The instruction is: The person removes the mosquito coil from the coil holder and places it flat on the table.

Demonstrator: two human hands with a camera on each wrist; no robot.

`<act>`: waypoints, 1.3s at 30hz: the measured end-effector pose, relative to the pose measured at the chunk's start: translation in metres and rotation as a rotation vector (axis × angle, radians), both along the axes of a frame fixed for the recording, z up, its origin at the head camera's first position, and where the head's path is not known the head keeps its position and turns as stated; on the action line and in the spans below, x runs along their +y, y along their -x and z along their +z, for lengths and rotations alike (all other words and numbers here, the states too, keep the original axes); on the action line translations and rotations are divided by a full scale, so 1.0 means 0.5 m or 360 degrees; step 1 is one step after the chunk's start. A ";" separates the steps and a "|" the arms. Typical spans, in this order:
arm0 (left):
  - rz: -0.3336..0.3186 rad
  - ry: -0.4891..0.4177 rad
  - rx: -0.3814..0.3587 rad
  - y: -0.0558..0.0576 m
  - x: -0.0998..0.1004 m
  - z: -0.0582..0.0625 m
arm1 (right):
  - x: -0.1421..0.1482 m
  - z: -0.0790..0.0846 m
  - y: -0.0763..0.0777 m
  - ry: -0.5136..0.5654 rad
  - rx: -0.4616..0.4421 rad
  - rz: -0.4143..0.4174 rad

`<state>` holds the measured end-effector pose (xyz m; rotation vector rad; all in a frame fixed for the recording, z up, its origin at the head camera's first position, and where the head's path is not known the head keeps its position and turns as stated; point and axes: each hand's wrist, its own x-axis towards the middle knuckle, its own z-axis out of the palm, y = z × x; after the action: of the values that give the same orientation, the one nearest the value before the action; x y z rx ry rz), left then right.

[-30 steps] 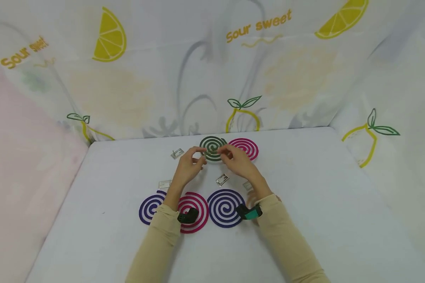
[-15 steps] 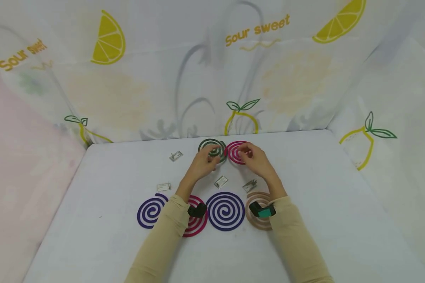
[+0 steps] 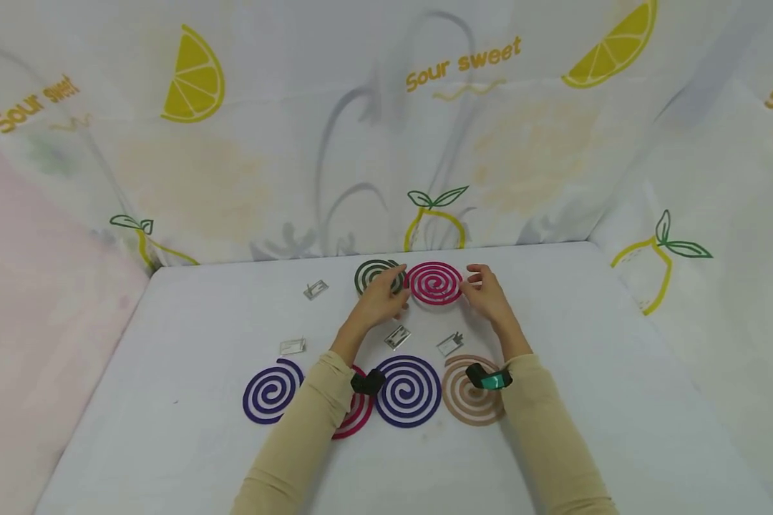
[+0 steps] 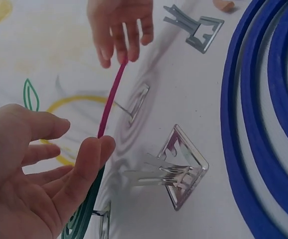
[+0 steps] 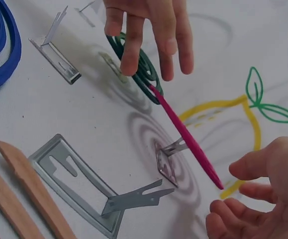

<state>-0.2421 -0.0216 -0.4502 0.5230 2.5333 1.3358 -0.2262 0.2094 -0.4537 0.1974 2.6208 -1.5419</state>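
Observation:
A pink mosquito coil (image 3: pixel 434 283) lies flat on a metal stand (image 5: pixel 166 164), raised above the white table at the back. Beside its left edge, over the green mosquito coil (image 3: pixel 368 275), is my left hand (image 3: pixel 380 299), fingers spread and relaxed. In the left wrist view its thumb and fingers are apart, with a fingertip near the pink coil's edge. My right hand (image 3: pixel 488 293) is at the pink coil's right edge, its fingers loosely bent; in the right wrist view they look just clear of the rim. The green coil also sits raised on a stand.
Several metal stands with upright prongs lie about, such as one stand (image 3: pixel 397 337) in the middle and another stand (image 3: pixel 450 344) to the right. Nearer are blue coils (image 3: pixel 407 391), a partly covered pink coil (image 3: pixel 361 415) and a brown coil (image 3: pixel 473 400). A printed cloth (image 3: pixel 335 143) rises behind.
Both hands have moved rightward from the green coil to the pink coil's sides. The right hand has drawn off to its right edge, leaving more of the pink coil visible.

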 end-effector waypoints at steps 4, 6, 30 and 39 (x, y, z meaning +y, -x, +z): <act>0.0008 0.0152 -0.0040 0.005 0.012 0.009 | 0.004 -0.018 0.003 0.0055 -0.0068 0.0015; -0.0002 0.0217 -0.0067 0.006 0.018 0.013 | 0.005 -0.023 0.003 0.0051 -0.0074 0.0025; -0.0081 0.0260 0.0030 0.005 0.033 0.024 | 0.005 -0.038 -0.002 0.0183 -0.0003 0.0059; -0.0042 0.0240 0.0067 0.000 0.032 0.032 | 0.005 -0.019 -0.004 0.0169 0.0019 0.0047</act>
<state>-0.2422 -0.0055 -0.4342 0.5571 2.6249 1.1245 -0.2241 0.2118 -0.4634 0.1412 2.5298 -1.6716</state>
